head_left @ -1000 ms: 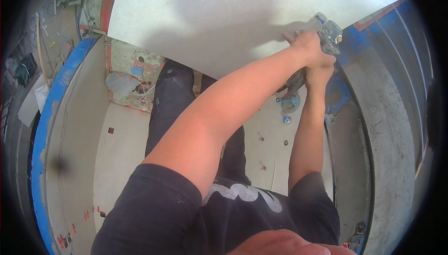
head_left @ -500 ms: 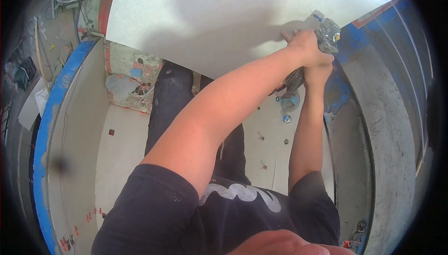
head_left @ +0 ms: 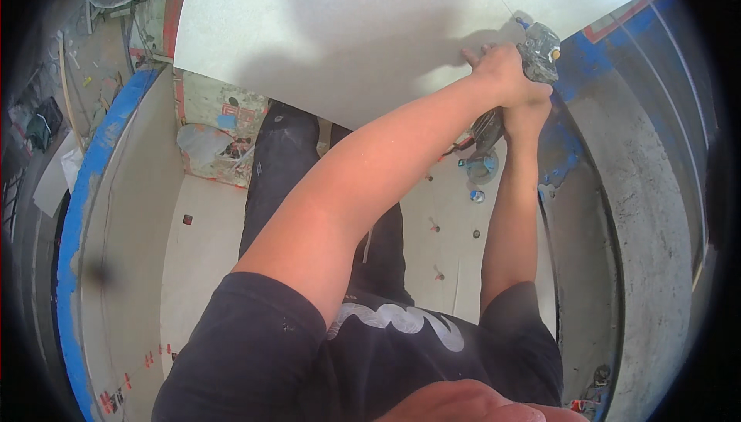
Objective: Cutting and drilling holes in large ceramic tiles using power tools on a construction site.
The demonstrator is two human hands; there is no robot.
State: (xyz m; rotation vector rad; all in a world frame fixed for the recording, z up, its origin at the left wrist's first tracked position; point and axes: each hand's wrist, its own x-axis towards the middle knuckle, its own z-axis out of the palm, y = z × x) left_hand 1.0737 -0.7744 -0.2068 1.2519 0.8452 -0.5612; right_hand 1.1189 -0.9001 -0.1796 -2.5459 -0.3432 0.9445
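Note:
Both of my hands are on a dust-covered angle grinder (head_left: 540,53) at the right part of a large pale slab (head_left: 370,17). My left hand (head_left: 500,71) reaches across and closes around the tool close to its grey head, a couple of fingertips sticking out over the slab. Lower down, my right hand (head_left: 528,112) wraps the dark body, which shows partly below my left wrist. A thin wire-like piece and a blue fitting stand out at the head's top. The disc and its contact with the slab are hidden.
Blue-edged low walls curve up on the left (head_left: 104,160) and a grey concrete ledge (head_left: 644,190) runs on the right. Below lies a pale tiled floor (head_left: 197,268) with small levelling clips, a blue-and-clear suction-cup-like piece (head_left: 480,167) and a bottle cap-like item (head_left: 476,197). Clutter fills the far left.
The grinder and both hands have shifted slightly up and to the left along the slab. My grip looks the same.

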